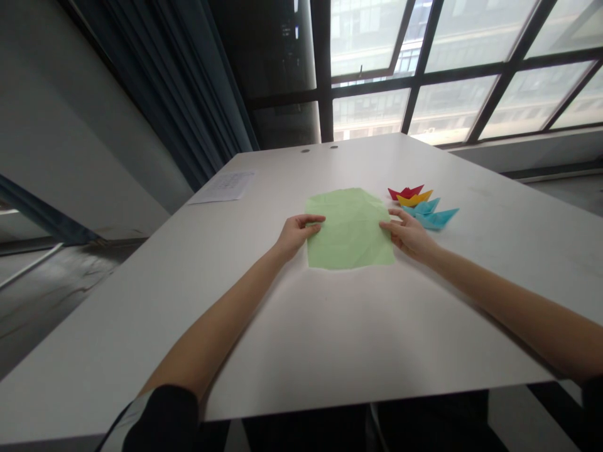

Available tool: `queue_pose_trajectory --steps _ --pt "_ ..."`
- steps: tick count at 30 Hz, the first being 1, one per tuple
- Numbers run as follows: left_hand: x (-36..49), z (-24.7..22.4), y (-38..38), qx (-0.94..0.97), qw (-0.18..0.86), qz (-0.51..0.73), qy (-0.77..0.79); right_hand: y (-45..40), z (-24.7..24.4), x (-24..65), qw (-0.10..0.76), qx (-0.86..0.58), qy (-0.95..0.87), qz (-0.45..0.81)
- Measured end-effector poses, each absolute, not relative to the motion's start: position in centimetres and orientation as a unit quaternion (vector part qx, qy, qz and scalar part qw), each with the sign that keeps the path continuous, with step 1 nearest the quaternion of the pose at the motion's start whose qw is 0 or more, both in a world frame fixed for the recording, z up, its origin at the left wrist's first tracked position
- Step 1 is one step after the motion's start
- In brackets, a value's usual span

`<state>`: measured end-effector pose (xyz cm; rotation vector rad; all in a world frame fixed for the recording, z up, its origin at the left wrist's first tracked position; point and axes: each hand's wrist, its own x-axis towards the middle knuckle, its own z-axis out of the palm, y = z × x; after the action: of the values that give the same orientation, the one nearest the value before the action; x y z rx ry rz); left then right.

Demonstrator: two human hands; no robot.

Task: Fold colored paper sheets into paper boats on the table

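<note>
A light green sheet of paper (349, 232), creased and roughly square, is spread out between my two hands just above or on the white table. My left hand (298, 232) pinches its left edge, thumb and fingers over the paper. On the opposite side, my right hand (406, 232) grips the right edge between thumb and fingers. Close beyond my right hand stand folded paper boats: a red boat (406, 193), a yellow boat (415, 199) and light blue boats (438, 219), set in a slanting row.
The white table (330, 339) reaches from my body toward the windows (461, 100). Printed white paper (223, 187) lies at its far left edge. Two round cable holes sit near the far edge. A dark blue curtain (188, 88) hangs behind on the left.
</note>
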<state>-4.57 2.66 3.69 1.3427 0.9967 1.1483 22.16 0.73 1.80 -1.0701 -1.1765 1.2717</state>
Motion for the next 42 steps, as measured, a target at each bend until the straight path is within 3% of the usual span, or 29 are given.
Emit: queue_pose_trajectory --steps 11,18,29,42 --pt "-4.5 3.6 2.7 0.541 0.511 0.512 0.430 0.5 1.8 22.1 0.522 -0.466 -0.604 0.382" --pt "-3.9 3.4 2.4 0.535 0.517 0.505 0.438 1.0 1.3 22.2 0.528 -0.463 -0.575 0.419" --pt "-3.7 3.1 2.1 0.597 0.407 0.494 0.484 0.9 1.3 22.4 0.500 -0.491 -0.588 0.404" --pt "-2.6 2.7 1.6 0.485 0.510 0.543 0.458 0.9 1.1 21.8 0.499 -0.473 -0.550 0.474"
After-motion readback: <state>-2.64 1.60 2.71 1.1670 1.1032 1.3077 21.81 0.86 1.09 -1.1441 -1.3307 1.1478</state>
